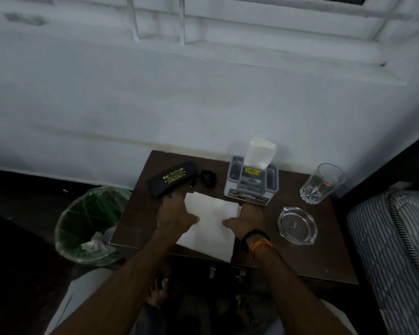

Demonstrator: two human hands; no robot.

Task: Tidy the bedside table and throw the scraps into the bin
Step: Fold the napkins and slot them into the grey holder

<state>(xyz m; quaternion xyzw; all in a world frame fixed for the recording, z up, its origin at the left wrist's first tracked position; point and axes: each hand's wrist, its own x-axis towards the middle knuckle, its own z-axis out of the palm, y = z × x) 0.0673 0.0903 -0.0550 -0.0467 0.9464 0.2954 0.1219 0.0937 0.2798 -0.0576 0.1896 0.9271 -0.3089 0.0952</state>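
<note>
White tissue sheet (209, 226) lay flat on bedside table (307, 257), pinned between both hands: left hand (173, 215) on its left edge, thumb over the paper, right hand (246, 220) on its right edge, thumb likewise on top. Fingers of both hidden behind the knuckles, so could not tell pinch from flat press. Long axis ran from far-left corner toward near-right corner, which overhung the table's front edge. Bin (90, 226) sat left of and below the left hand, so left hand nearer for the drop. Bin contents dim, pale scraps only. Dark object (208, 178) beyond the sheet unreadable.
</note>
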